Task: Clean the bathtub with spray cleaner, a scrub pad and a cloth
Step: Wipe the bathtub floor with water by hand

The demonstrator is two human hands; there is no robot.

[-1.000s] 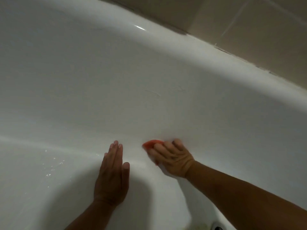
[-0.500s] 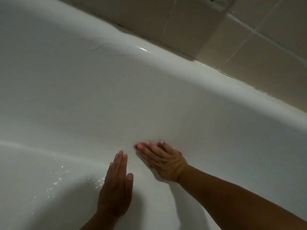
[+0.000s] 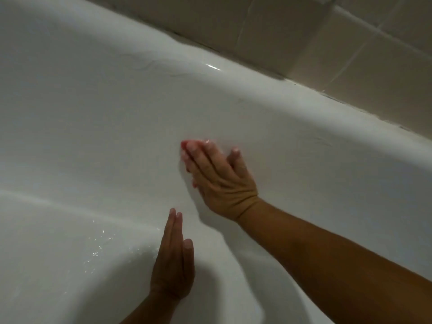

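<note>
The scrubbing step is in hand. The right hand (image 3: pixel 219 181) lies flat against the far inner wall of the white bathtub (image 3: pixel 93 118), about midway between the curve at the bottom and the rim (image 3: pixel 257 90). Its fingers (image 3: pixel 201 157) are straight and close together, the thumb set a little apart, and they press a red scrub pad (image 3: pixel 184 144) onto the enamel. Only a thin edge of the pad shows, at the fingertips and along the left side of the hand; the rest is hidden under the palm.

The left hand (image 3: pixel 174 263) is nearer and lower, where the wall curves into the tub floor. Its fingers are straight and together and it holds nothing; it seems to brace the person as they lean in. Just left of it, droplets (image 3: pixel 98 244) glint on the floor. Beyond the rim stands the beige tiled wall (image 3: pixel 350 43). A thin dark curl (image 3: pixel 145 64) lies on the rim far to the left; whether it is a hair or a scuff cannot be told. Neither the spray cleaner nor the cloth is in view.

Judging by this, most of the wall is left to scrub. The next move calls for firm, even pressure while sliding the pad along the wall in overlapping passes, since flat fingers could slip off it on wet enamel.
</note>
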